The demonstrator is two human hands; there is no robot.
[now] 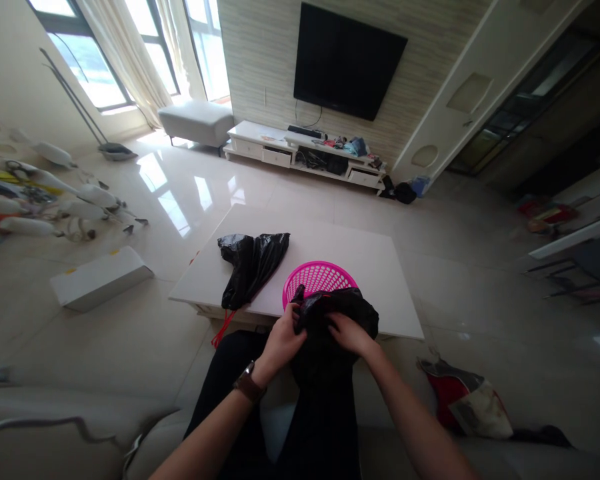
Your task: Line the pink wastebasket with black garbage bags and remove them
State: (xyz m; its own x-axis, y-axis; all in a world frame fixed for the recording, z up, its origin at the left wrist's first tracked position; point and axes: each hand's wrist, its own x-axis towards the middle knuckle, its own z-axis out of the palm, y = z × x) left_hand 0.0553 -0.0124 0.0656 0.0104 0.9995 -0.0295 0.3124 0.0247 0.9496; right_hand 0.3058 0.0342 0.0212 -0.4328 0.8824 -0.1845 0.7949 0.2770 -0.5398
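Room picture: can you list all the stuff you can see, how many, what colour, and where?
black bag: 1, black, held in both hands by the basket
second black bag: 1, black with red drawstring, on the table's left part
basket: 1, pink, on the table's near edge
table: 1, white, in front of the person
television: 1, black, on the far wall
TV cabinet: 1, white, under the television
ottoman: 1, pale grey, by the window
flat box: 1, white, on the floor at left
cushion: 1, red and cream, lower right
left hand: 1, gripping the black bag, watch on wrist
right hand: 1, gripping the black bag
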